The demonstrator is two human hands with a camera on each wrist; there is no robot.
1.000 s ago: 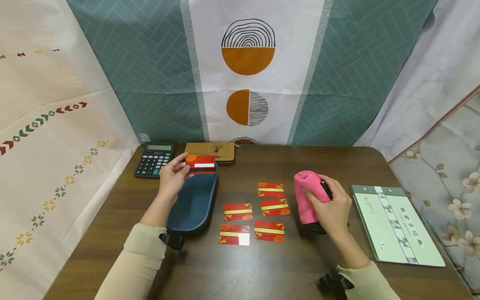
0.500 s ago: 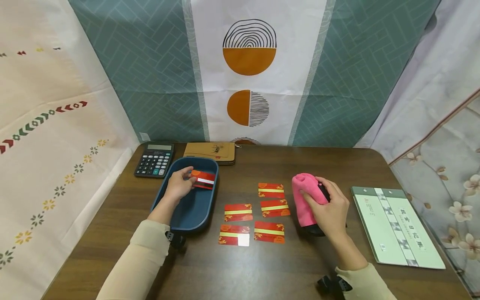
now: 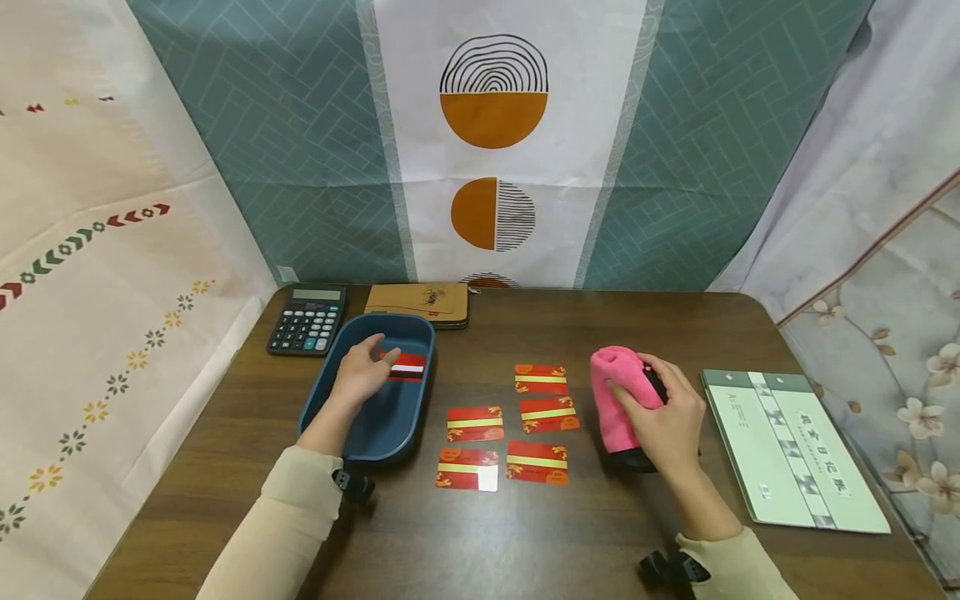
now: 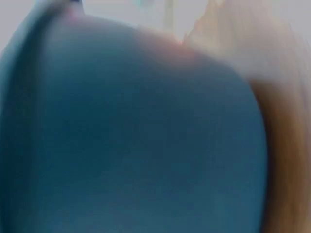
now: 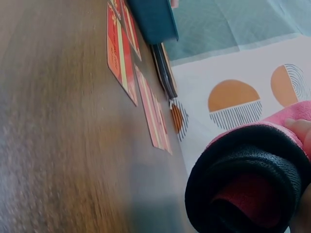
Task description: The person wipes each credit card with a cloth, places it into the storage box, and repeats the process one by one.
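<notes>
My left hand (image 3: 362,372) is inside the blue tub (image 3: 375,433), its thumb and fingers spread apart. Just beyond the fingertips, a red card (image 3: 407,367) with a white and a dark stripe lies in the tub, partly covered by the hand. In the left wrist view the tub wall (image 4: 146,136) is blurred and fills most of the picture. My right hand (image 3: 670,417) grips a rolled pink and black cloth (image 3: 617,404) over the right side of the table. The roll's black end (image 5: 243,179) shows coiled layers with pink inside.
Several red cards (image 3: 537,462) with pale yellow stripes lie between tub and roll. Behind the tub are a calculator (image 3: 307,321) and brown notebooks (image 3: 420,302). A pale green pad (image 3: 795,450) lies at the right. A patterned cloth (image 3: 495,167) hangs behind the table.
My left hand has lowered the red card into the tub and its fingers have come away from it. The right hand has barely moved and still grips the roll.
</notes>
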